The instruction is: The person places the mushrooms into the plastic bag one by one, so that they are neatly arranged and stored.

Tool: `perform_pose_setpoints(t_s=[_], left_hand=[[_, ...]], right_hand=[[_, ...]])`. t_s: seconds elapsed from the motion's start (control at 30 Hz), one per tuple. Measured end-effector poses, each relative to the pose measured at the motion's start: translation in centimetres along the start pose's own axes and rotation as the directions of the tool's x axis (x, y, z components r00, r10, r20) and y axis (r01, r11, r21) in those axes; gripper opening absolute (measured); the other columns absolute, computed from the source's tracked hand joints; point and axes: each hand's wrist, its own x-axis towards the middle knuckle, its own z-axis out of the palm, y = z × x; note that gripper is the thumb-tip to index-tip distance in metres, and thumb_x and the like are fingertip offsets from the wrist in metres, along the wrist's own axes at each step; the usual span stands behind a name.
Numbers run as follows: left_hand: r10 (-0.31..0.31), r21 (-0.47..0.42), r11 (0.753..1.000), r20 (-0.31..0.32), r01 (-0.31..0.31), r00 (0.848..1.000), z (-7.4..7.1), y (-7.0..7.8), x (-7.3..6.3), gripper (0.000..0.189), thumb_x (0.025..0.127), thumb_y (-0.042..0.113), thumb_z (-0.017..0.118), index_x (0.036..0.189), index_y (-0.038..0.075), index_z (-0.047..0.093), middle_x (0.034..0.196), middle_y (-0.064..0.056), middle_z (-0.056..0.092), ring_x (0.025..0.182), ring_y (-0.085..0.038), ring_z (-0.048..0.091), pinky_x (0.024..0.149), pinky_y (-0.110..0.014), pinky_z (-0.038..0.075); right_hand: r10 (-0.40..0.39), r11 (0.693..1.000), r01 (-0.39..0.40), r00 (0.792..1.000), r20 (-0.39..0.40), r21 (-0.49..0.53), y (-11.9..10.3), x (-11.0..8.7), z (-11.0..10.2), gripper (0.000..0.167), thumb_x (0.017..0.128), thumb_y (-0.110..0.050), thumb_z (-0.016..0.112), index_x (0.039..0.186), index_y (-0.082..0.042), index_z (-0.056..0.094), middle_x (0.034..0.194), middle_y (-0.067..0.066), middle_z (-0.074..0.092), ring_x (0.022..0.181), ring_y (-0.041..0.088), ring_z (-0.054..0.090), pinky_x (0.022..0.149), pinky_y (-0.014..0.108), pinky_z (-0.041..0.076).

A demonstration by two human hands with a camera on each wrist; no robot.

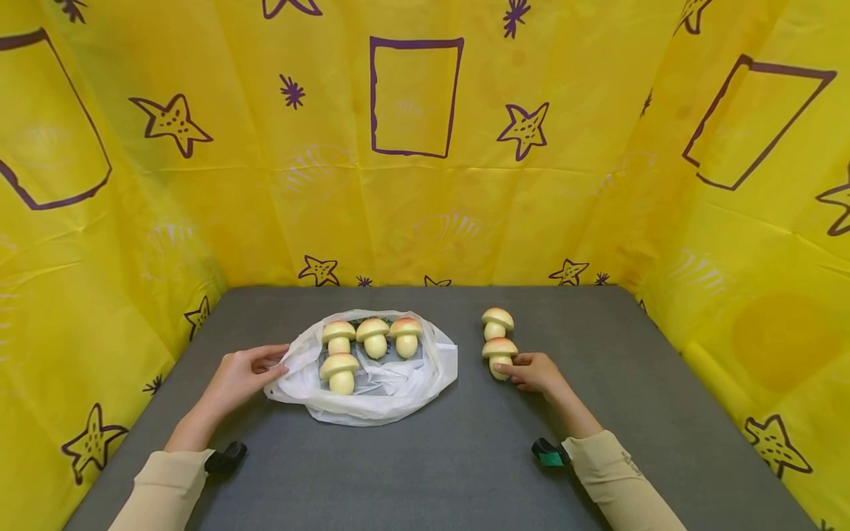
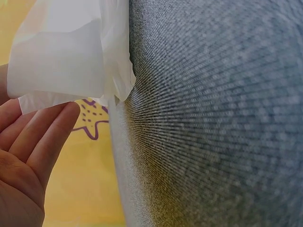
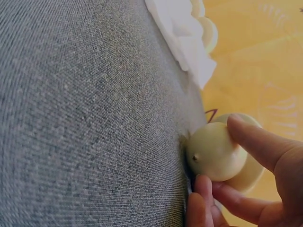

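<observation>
A white plastic bag (image 1: 425, 394) lies spread with its mouth wide, and several toy mushrooms (image 1: 375, 346) with orange-tinged caps rest inside it. My left hand (image 1: 242, 377) pinches the bag's left rim; the left wrist view shows the white film (image 2: 57, 66) between thumb and fingers. At the right, my right hand (image 1: 536, 372) grips a toy mushroom (image 1: 499, 348) by its pale stem. In the right wrist view the stem's round end (image 3: 215, 151) sits between thumb and fingertips, close to the table. Just behind it stands another mushroom (image 1: 496, 322).
All this is on a dark grey cloth-covered table (image 1: 425, 479). Yellow curtains (image 1: 425, 214) with purple star drawings enclose its back and sides. Black straps (image 1: 226, 459) show at both wrists, next to beige sleeves (image 1: 617, 472).
</observation>
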Motion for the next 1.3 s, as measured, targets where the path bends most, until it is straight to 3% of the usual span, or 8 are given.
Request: perform_pose_setpoints(t_s=[0.2,0.5,0.73,1.3], left_hand=[[0.003,0.002,1.000,0.000,-0.003,1.000,0.0,0.1,0.0,0.041,0.083,0.026,0.074,0.119,0.007,0.067,0.109,-0.011,0.070,0.086,-0.016,0.070,0.070,-0.020,0.056],[-0.005,-0.001,1.000,0.001,0.005,1.000,-0.1,0.3,0.0,0.040,0.083,0.025,0.074,0.119,0.008,0.067,0.110,-0.011,0.070,0.086,-0.017,0.070,0.071,-0.018,0.055],[-0.009,0.002,1.000,0.001,0.009,1.000,-0.1,0.3,0.0,0.040,0.083,0.024,0.074,0.119,0.008,0.067,0.110,-0.011,0.070,0.086,-0.015,0.069,0.071,-0.017,0.054],[-0.006,0.000,1.000,0.004,0.006,1.000,-0.1,0.0,0.1,0.040,0.083,0.024,0.074,0.119,0.009,0.067,0.110,-0.011,0.070,0.087,-0.017,0.069,0.071,-0.015,0.053]], right_hand=[[-0.008,1.000,0.008,1.000,0.011,0.013,0.0,-0.2,0.0,0.060,0.081,-0.032,0.075,0.120,0.010,0.057,0.106,0.021,0.065,0.082,0.016,0.066,0.071,0.033,0.058],[-0.030,0.993,0.027,0.999,0.020,0.114,-0.3,-0.6,-0.4,0.052,0.081,-0.024,0.076,0.113,0.013,0.059,0.101,0.018,0.066,0.080,0.018,0.068,0.074,0.032,0.058],[-0.046,0.995,0.046,0.999,-0.006,0.089,-0.7,-1.1,-0.7,0.048,0.079,-0.027,0.077,0.105,0.011,0.064,0.087,0.010,0.068,0.074,0.017,0.069,0.070,0.031,0.058],[-0.091,0.996,0.091,0.996,-0.013,0.023,-2.8,-2.1,-0.7,0.046,0.077,-0.034,0.078,0.097,0.006,0.069,0.079,0.004,0.069,0.071,0.015,0.069,0.071,0.032,0.058]])
